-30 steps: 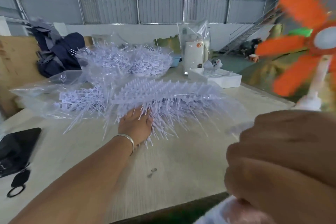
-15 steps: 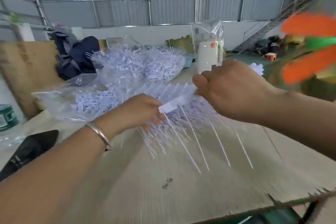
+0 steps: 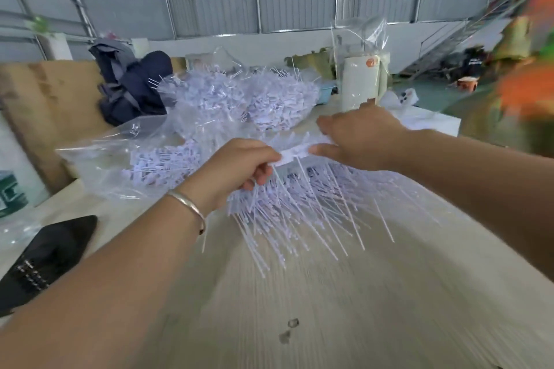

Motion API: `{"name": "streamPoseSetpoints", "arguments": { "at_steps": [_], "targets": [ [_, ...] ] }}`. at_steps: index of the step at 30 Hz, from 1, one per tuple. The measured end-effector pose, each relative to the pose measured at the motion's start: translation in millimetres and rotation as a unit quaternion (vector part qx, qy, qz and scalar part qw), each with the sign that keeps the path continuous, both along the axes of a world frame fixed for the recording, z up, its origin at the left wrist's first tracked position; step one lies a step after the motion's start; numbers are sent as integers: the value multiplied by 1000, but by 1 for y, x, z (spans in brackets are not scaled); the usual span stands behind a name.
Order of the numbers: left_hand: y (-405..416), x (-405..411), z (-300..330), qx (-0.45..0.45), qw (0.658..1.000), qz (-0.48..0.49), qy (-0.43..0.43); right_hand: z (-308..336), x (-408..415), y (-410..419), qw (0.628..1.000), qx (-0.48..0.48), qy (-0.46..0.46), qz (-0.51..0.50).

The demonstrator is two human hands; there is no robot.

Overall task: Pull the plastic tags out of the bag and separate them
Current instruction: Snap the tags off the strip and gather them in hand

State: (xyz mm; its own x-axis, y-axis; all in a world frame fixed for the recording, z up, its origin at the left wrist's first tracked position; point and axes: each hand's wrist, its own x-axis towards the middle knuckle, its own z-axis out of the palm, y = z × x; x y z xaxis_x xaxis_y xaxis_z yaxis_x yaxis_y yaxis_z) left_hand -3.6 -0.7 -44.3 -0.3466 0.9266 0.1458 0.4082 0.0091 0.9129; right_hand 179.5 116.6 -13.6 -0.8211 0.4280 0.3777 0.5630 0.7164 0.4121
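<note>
White plastic runs between the two hands: a strip (image 3: 295,154) of tags held just above the table (image 3: 344,293). The left hand (image 3: 236,168) has its fingers curled round the strip's near end, pinching it, a bangle (image 3: 187,207) on the wrist. The right hand (image 3: 356,136) pinches the far end with its thumb underneath, the other fingers reaching loosely forward. Thin stems hang from the strip and fan down over a spread of tags (image 3: 314,204) lying on the table below. To the left, more tags show through a clear bag (image 3: 120,159) lying flat, and behind it sits a heaped pile (image 3: 239,102) in plastic. Beyond are a dark blue bundle (image 3: 135,84) and a white cylinder (image 3: 359,84); a black pouch (image 3: 45,257) lies at the near left.
</note>
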Motion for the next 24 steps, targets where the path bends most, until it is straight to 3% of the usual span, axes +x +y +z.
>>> {"name": "streamPoseSetpoints", "arguments": {
  "at_steps": [3, 7, 12, 15, 19, 20, 24],
  "targets": [
    [6, -6, -25, 2, 994, 31, -104, -28, -14, 8, 988, -139, 69, -5],
    [8, -11, -52, 22, 988, 38, -151, -73, -34, 5, 950, -260, 172, -8],
    [3, -15, -66, 43, 991, 9, -127, -106, -39, 2, 912, -249, 324, 41],
    [-1, -15, -66, 55, 985, -17, -162, -106, -35, 4, 860, -315, 389, 101],
    [0, -14, -66, 43, 981, -17, -187, -102, -31, -4, 700, -478, 501, 178],
    [1, -14, -66, 44, 982, -12, -186, -101, -31, -5, 676, -496, 513, 184],
    [2, -14, -66, 43, 981, -17, -186, -98, -29, -7, 659, -536, 499, 172]
  ]
}}
